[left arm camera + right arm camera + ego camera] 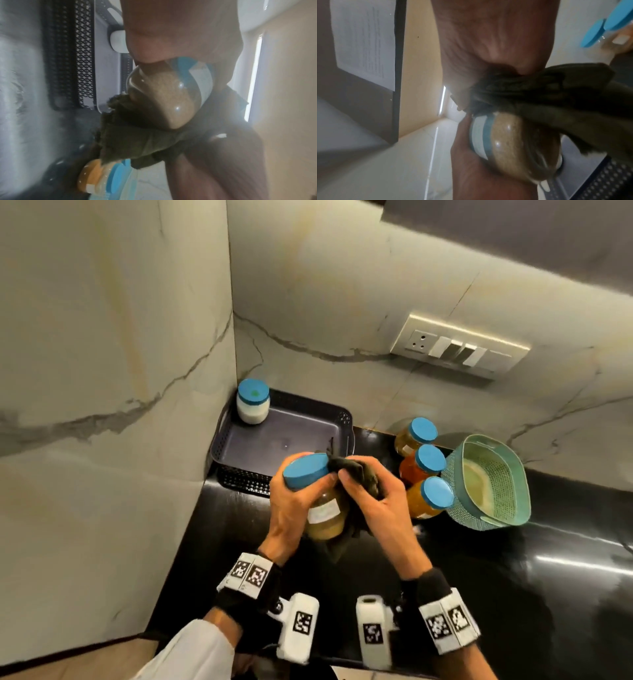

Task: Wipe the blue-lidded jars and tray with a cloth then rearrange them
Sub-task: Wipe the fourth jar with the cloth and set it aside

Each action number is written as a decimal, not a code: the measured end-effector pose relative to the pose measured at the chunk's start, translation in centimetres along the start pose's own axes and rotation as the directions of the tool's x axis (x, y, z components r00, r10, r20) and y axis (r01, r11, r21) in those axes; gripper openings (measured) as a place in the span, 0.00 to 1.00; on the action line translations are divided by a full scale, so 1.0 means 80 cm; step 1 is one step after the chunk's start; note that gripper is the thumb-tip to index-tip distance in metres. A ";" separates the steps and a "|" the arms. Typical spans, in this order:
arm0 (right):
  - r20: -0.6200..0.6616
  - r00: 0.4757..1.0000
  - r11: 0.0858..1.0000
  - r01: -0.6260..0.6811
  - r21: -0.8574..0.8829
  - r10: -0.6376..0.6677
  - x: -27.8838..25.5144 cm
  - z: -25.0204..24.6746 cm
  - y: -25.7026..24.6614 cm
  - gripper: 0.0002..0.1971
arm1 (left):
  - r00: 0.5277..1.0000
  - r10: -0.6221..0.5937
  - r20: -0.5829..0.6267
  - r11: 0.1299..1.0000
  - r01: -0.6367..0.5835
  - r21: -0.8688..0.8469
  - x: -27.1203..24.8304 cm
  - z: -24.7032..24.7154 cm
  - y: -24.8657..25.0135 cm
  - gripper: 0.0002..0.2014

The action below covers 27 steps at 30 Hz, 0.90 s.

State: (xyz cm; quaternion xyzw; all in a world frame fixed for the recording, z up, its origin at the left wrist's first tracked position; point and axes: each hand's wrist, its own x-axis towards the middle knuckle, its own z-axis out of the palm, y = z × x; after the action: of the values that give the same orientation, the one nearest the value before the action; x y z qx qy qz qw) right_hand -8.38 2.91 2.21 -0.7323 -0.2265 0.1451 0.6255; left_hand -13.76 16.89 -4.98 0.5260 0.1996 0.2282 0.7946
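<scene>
My left hand (294, 505) grips a blue-lidded jar (323, 515) of tan paste, held tilted above the black counter (513, 594). My right hand (373, 501) holds a dark cloth (359, 474) bunched against the jar's right side, just below the lid. In the left wrist view the jar (164, 97) sits above the cloth (133, 138); in the right wrist view the cloth (556, 102) drapes over the jar (513, 146). A dark tray (260, 440) stands in the corner with a white jar (252, 402) at its back left. Three blue-lidded jars (424, 460) stand in a row to the right.
A teal perforated basket (513, 505) stands right of the jar row. Marble walls close the corner on the left and behind; a switch plate (459, 347) is on the back wall. The counter stretches on to the right.
</scene>
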 end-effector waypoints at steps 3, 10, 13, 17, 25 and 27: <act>0.021 0.996 0.975 -0.090 0.201 0.087 -0.007 0.019 -0.017 0.20 | 1.000 -0.022 -0.001 0.994 0.021 -0.106 -0.006 0.013 0.026 0.34; -0.084 0.996 0.990 0.030 0.136 -0.018 -0.012 0.056 -0.030 0.23 | 0.987 -0.143 -0.069 0.961 0.122 -0.250 -0.007 0.022 0.065 0.26; -0.038 0.950 0.932 0.295 -0.211 -0.310 -0.026 0.067 -0.020 0.27 | 0.980 -0.171 -0.098 0.936 0.130 -0.328 0.001 0.018 0.083 0.25; 0.058 0.941 0.916 0.338 -0.215 -0.333 -0.017 0.063 -0.015 0.27 | 0.969 -0.217 -0.121 0.923 0.163 -0.350 0.001 0.017 0.094 0.24; 0.023 0.924 0.899 0.378 -0.222 -0.383 -0.026 0.073 -0.046 0.30 | 0.978 -0.187 -0.093 0.951 0.156 -0.265 0.007 0.013 0.131 0.42; 0.043 0.912 0.885 0.406 -0.229 -0.407 -0.024 0.073 -0.040 0.31 | 0.978 -0.181 -0.102 0.957 0.151 -0.246 0.006 0.012 0.133 0.38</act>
State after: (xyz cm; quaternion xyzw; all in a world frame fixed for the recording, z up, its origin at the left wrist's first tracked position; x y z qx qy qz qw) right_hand -13.39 7.24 4.23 -0.7375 -0.3883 -0.0191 0.5523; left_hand -14.50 20.11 5.21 0.3938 0.2630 0.2147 0.8542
